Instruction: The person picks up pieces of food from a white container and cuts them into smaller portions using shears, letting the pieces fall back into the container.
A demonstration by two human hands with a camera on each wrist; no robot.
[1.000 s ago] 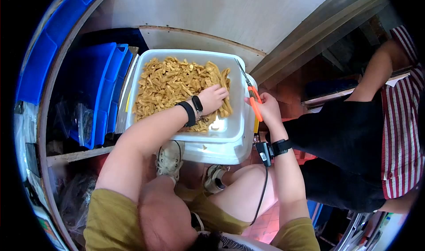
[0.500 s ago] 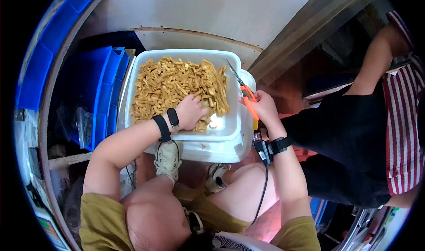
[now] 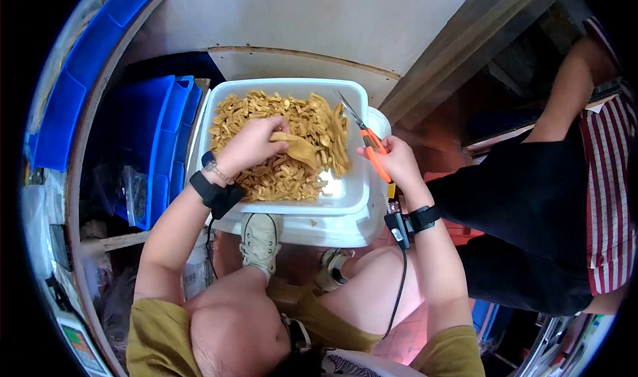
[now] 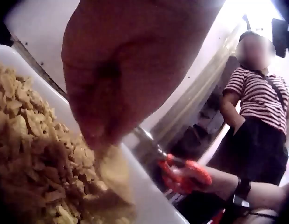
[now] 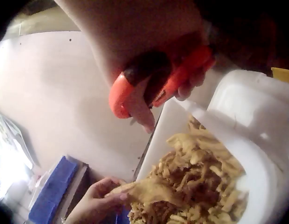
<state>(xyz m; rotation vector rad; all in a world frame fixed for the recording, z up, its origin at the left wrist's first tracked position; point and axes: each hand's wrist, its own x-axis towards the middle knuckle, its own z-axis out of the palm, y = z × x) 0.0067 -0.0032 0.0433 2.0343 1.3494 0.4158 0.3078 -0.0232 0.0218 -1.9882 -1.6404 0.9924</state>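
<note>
A white tub (image 3: 359, 184) holds a heap of yellow-brown cut strips (image 3: 266, 184), with longer uncut-looking pieces (image 3: 337, 141) along its right side. Above the heap my left hand (image 3: 256, 141) pinches one long flat piece (image 3: 302, 152), also seen in the right wrist view, where the piece (image 5: 151, 191) stretches from the fingertips. My right hand (image 3: 395, 161) grips the orange handles of the scissors (image 3: 373, 152) at the tub's right rim; their blades point up and left over the rim, slightly apart.
Beneath the tub is another white container (image 3: 332, 236). Blue bins (image 3: 149, 144) stand on the left beside a shelf edge. A pale panel (image 3: 299, 18) rises behind. A person in a striped top (image 3: 605, 197) is at the right; a shoe (image 3: 260, 241) lies just below the tub.
My left hand has moved from the strips up and left, and now holds a long piece lifted off the heap. The scissors first shifted left with my right hand, then stayed nearly still.
</note>
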